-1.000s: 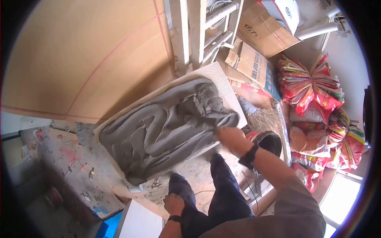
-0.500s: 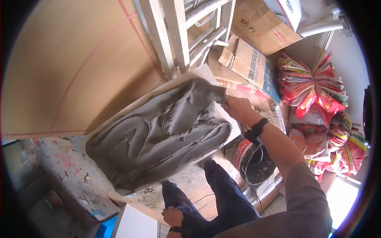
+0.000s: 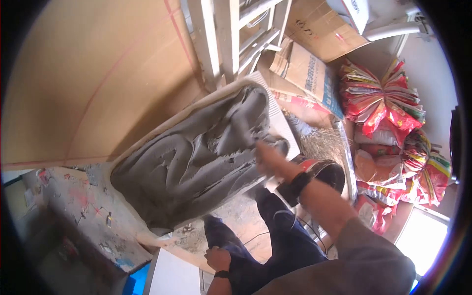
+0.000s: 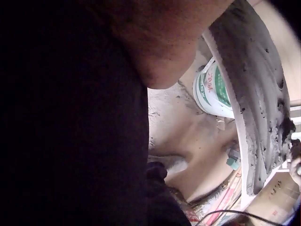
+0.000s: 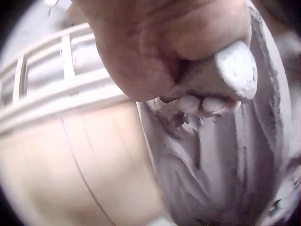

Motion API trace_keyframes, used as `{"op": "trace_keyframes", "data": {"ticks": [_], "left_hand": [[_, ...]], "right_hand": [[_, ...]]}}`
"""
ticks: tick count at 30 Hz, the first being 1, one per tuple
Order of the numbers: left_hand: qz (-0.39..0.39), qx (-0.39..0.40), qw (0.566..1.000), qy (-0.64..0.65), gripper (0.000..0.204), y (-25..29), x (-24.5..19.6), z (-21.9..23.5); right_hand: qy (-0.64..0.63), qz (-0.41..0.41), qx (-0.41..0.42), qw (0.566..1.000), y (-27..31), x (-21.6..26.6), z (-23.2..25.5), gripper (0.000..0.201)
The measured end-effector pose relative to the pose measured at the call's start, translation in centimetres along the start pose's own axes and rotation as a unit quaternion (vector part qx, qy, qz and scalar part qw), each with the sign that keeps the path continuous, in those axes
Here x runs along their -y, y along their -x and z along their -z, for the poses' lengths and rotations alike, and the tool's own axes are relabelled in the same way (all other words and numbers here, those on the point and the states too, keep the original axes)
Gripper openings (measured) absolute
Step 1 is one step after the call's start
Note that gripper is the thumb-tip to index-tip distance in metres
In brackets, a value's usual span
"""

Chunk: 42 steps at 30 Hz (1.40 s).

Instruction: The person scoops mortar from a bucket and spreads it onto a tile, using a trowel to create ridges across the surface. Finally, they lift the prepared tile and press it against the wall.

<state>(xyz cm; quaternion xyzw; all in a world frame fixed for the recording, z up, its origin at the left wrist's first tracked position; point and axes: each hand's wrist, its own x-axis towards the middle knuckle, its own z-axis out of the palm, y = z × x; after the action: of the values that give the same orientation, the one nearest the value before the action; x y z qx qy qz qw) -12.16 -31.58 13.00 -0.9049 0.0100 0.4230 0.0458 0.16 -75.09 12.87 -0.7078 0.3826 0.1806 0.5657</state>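
In the head view my right hand, blurred by motion, is over the near right part of the wet grey mortar. The mortar coats a large slab with a pale ribbed end. Seen from the right wrist, curled fingers grip a tool handle with a rounded whitish end; its blade is hidden, though the tool looks like a trowel. My left hand rests loosely curled on the thigh, holding nothing. From the left wrist it shows only as a dark shape beside the trousers.
A black bucket stands by the slab's right end, and a white-green bucket below it. Behind are a large brown board, a ladder and cardboard boxes. Red sacks pile at right.
My right hand swung out to the slab's far right edge, then came back left and nearer over the mortar. Ridges at that end look smoother. The left hand stays on the thigh.
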Motion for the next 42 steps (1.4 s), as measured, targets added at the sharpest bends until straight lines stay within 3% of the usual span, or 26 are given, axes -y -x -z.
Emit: {"op": "trace_keyframes", "data": {"ticks": [1, 2, 4, 5, 6, 7, 8, 10, 13, 15, 17, 20, 21, 24, 25, 28, 29, 30, 32, 35, 39, 42], "left_hand": [[-0.02, 0.016, 1.0, -0.009, 0.029, -0.5, 1.1, -0.8], [-0.041, 0.031, 0.998, -0.019, 0.03, -1.0, 1.4, -1.2], [-0.01, 0.029, 0.999, -0.008, 0.029, -1.0, -0.1, 1.0], [0.01, 0.03, 0.999, -0.004, 0.029, -0.7, -0.3, 2.1], [0.014, 0.029, 0.999, -0.002, 0.028, -0.6, -0.3, 2.6], [0.017, 0.027, 0.999, 0.001, 0.028, -0.6, -0.4, 3.0], [0.02, 0.027, 0.999, 0.005, 0.027, -0.5, -0.5, 3.1], [0.019, 0.038, 0.999, 0.006, 0.027, -0.9, -0.4, 3.2], [0.018, 0.033, 0.999, 0.004, 0.028, -0.9, -1.2, 4.3], [0.014, 0.031, 0.999, 0.001, 0.028, -1.0, -1.4, 4.7], [0.002, 0.038, 0.999, -0.004, 0.029, -1.3, -1.2, 4.4], [-0.02, 0.036, 0.999, -0.021, 0.029, -2.0, -0.2, 3.1], [-0.028, 0.037, 0.998, -0.031, 0.029, -2.2, -0.2, 3.1], [-0.043, 0.042, 0.997, -0.046, 0.029, -2.2, -0.7, 3.2], [-0.04, 0.039, 0.998, -0.043, 0.029, -2.2, -0.8, 3.3], [-0.022, 0.032, 0.999, -0.034, 0.029, -1.8, -1.2, 4.1], [-0.017, 0.03, 0.999, -0.03, 0.029, -1.8, -1.4, 4.1], [-0.023, 0.027, 0.999, -0.033, 0.028, -1.9, -1.3, 3.9], [-0.036, 0.025, 0.998, -0.042, 0.028, -1.8, -0.6, 3.4], [-0.031, 0.019, 0.999, -0.035, 0.028, -1.9, -0.6, 3.2], [-0.043, 0.009, 0.996, -0.074, 0.028, -2.1, -1.1, 3.7], [-0.05, 0.012, 0.995, -0.081, 0.027, -1.8, -0.7, 3.4]], "right_hand": [[0.198, 0.191, -0.017, 0.961, -0.1, -2.6, -2.2, 0.043], [0.244, 0.129, -0.009, 0.961, 0.0, -1.5, -2.5, 0.04], [0.32, -0.008, 0.015, 0.947, 2.5, 2.4, -2.9, 0.034], [0.409, -0.004, 0.055, 0.911, 4.4, 6.6, -0.2, 0.034], [0.364, -0.047, -0.003, 0.93, 2.9, 2.4, 1.1, 0.039], [0.298, -0.123, -0.053, 0.945, 3.6, 3.4, 3.0, 0.045], [0.31, -0.11, -0.116, 0.937, 3.4, 0.5, 4.4, 0.047], [0.293, -0.113, -0.14, 0.939, 5.0, -2.4, 5.8, 0.049], [0.296, -0.02, -0.1, 0.95, 5.9, -6.8, 5.7, 0.051], [0.252, -0.002, -0.02, 0.968, 7.1, -7.9, 4.3, 0.054], [0.178, -0.136, -0.02, 0.974, 9.3, -3.4, 3.2, 0.055], [0.34, -0.096, -0.066, 0.933, 11.0, -6.2, 4.5, 0.055], [0.282, -0.097, -0.103, 0.949, 11.2, -6.6, 5.1, 0.056], [0.196, -0.176, -0.105, 0.959, 12.6, -7.2, 5.1, 0.056], [0.205, -0.168, -0.082, 0.961, 12.9, -8.7, 5.1, 0.055], [0.161, -0.189, -0.134, 0.96, 14.0, -10.9, 5.4, 0.055], [0.207, -0.164, -0.13, 0.956, 13.8, -13.2, 5.1, 0.043], [0.212, -0.154, -0.11, 0.959, 13.7, -13.0, 5.1, 0.046], [0.221, -0.138, -0.067, 0.963, 14.5, -10.7, 4.9, 0.053], [0.323, -0.165, -0.057, 0.93, 15.2, -4.3, 6.4, 0.049], [0.254, -0.173, -0.179, 0.934, 14.4, -8.8, 7.0, 0.044], [0.217, 0.005, -0.196, 0.956, 15.8, -16.1, 4.6, 0.029]]}}
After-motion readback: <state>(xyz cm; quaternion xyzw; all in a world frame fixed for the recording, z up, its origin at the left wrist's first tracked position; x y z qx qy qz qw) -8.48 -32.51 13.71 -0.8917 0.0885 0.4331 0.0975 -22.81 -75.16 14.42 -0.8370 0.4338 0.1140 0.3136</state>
